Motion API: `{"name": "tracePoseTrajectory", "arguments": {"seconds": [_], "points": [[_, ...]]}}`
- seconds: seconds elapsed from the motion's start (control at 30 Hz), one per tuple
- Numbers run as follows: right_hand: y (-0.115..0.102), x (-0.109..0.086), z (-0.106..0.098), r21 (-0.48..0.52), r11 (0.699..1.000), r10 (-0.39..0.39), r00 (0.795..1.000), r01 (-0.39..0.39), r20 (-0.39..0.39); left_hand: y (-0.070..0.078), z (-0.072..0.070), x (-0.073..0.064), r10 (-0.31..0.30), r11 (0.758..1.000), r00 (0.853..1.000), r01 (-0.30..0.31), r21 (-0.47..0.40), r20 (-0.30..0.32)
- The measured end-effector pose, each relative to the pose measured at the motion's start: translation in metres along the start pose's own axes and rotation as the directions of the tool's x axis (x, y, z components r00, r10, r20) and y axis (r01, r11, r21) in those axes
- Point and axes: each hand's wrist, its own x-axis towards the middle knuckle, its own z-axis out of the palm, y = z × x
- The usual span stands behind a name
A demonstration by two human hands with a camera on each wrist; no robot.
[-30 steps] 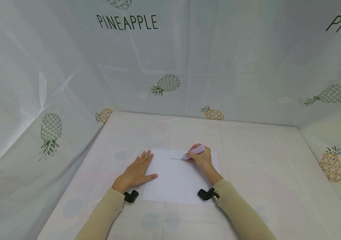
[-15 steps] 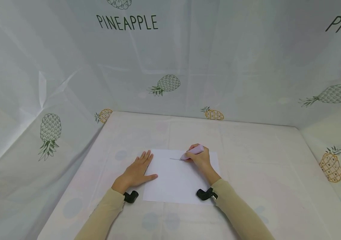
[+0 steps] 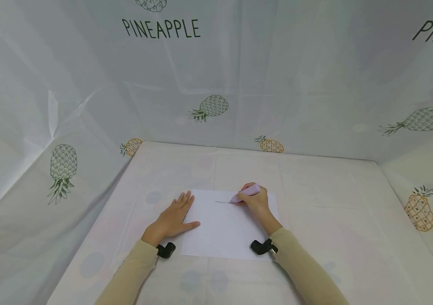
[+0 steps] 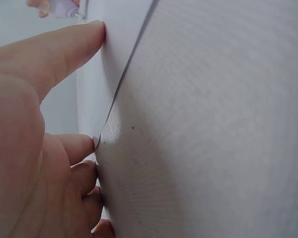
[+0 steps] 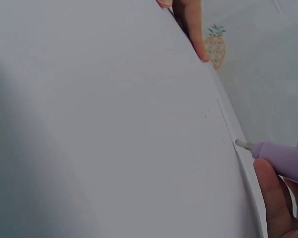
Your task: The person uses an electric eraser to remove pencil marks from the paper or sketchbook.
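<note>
Pale pineapple-printed sheeting (image 3: 315, 76) rises behind the cloth-covered surface (image 3: 323, 190) before us. About midway between the surface's left and right edges, and well apart from its far edge, our lilac pen (image 3: 249, 191) leans over white paper (image 3: 224, 237), near the paper's own far edge. Its narrow tip (image 5: 244, 145) touches or hangs just above the right end of a thin line (image 3: 222, 201); we cannot tell which. We judge that this relation of tip to line end matters most: the pen's long axis slants from the tip, low and leftward, up to the back end, which leans toward the surface's far right corner, while the line runs leftward, roughly along the paper's far edge.

Our right hand (image 3: 256, 204) is the nearer one, just right of the tip, its grip pinching the pen between thumb and fingers. Our left hand (image 3: 172, 218) lies well apart from the pen, with paper between them; its grip is spread and flat across the paper's left edge, thumb on the paper, the outer fingers past it on the surface.

Both forearms, in tan sleeves (image 3: 307, 271) with black wrist devices (image 3: 166, 250), come in from the near side. For moving, we have paper under and around the right hand, and the surface stretches further toward its right edge than its left.
</note>
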Motion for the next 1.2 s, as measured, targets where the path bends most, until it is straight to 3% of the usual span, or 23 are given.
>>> {"name": "tracePoseTrajectory", "arguments": {"seconds": [0.47, 0.73, 1.2], "points": [[-0.002, 0.000, -0.003, 0.000, 0.999, 0.034, 0.999, -0.034, 0.029, 0.002, -0.001, -0.001, 0.005, 1.000, 1.000, -0.005, 0.002, 0.004], [-0.024, -0.013, 0.002, -0.015, 1.000, 0.023, 0.998, -0.022, 0.055, -0.001, 0.002, 0.001, 0.005, 1.000, 1.000, -0.005, 0.007, 0.002], [-0.028, -0.015, 0.005, -0.014, 1.000, 0.027, 0.998, -0.026, 0.064, -0.004, 0.004, 0.000, 0.015, 1.000, 1.000, -0.015, 0.003, -0.012]]}}
